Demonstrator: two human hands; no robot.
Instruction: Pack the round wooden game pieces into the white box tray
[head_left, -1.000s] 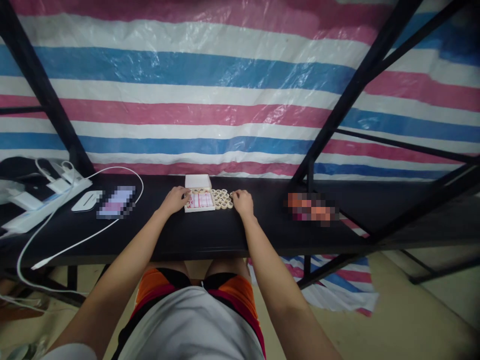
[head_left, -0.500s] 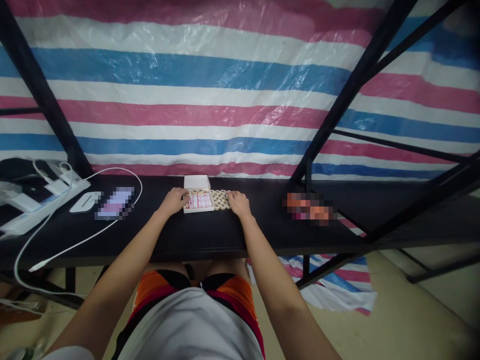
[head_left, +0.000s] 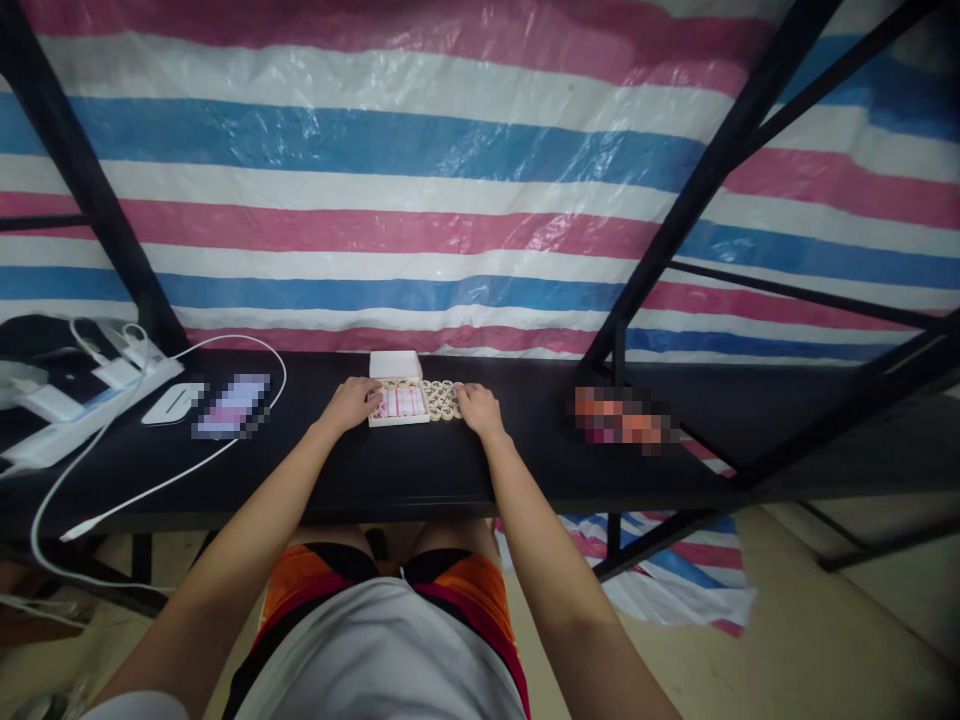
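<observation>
A small shallow box with a red-and-white sheet inside lies on the black table. My left hand rests curled against the box's left side, fingers on its edge. Several round wooden discs lie in a cluster just right of the box. My right hand lies over the cluster's right edge with bent fingers touching the discs. A white lid sits just behind the box.
A white power strip with plugs and a trailing white cable occupies the table's left end, beside a white mouse and a blurred phone. A blurred object lies at the right. Black frame bars rise behind; a striped tarp hangs at the back.
My right hand has slid left, pushing the discs closer against the box. My left hand has stayed at the box.
</observation>
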